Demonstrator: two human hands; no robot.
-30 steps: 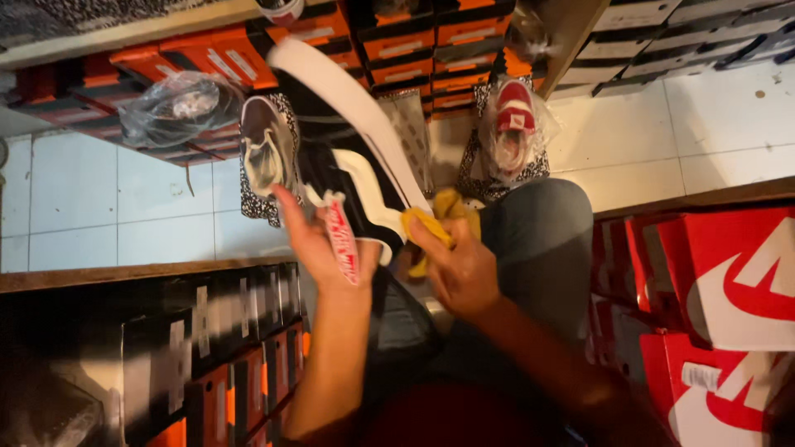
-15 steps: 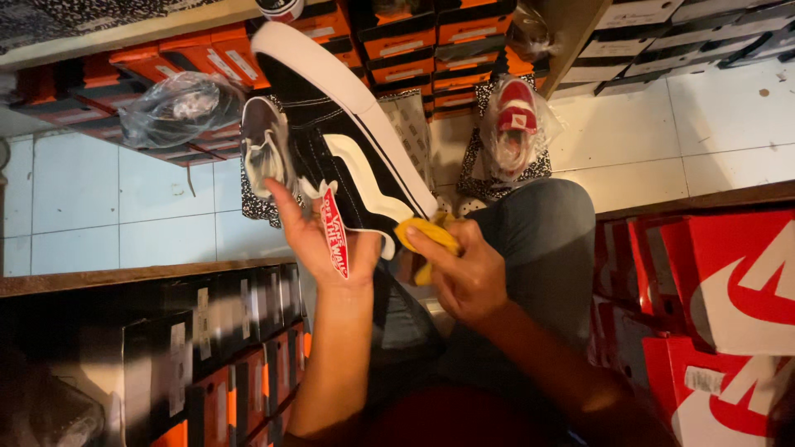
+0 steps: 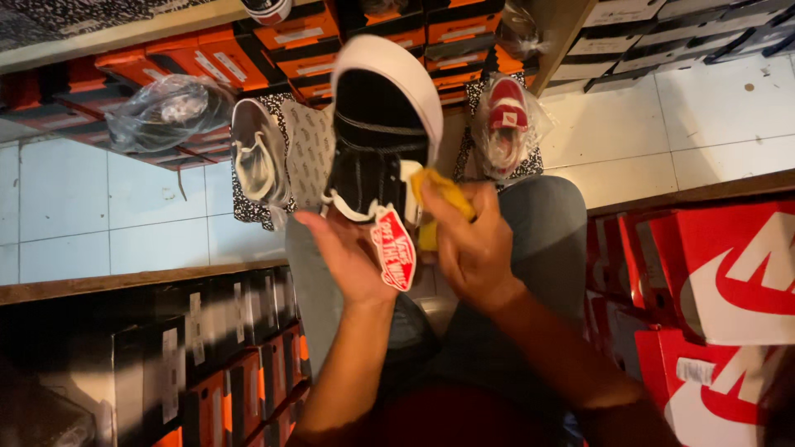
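Since a second ago I've swung the black sneaker (image 3: 383, 141) round; its white toe now points to 12 o'clock and the heel faces me, so the back is what gets rubbed; left hand (image 3: 348, 252) cups it from 7 o'clock by the red tag (image 3: 395, 258); right hand (image 3: 472, 240) clamps a yellow cloth (image 3: 443, 199) against the heel; canvas upper, white sole.

Matt canvas shoe (image 3: 377, 141), yellow cloth (image 3: 443, 203)

Black sneaker (image 3: 381, 141) with white sole, red-white hang tag (image 3: 395, 257), yellow cloth (image 3: 436, 199). Orange boxes (image 3: 290, 37) far, red-white boxes (image 3: 729, 273) right, white floor tiles (image 3: 99, 207) left.
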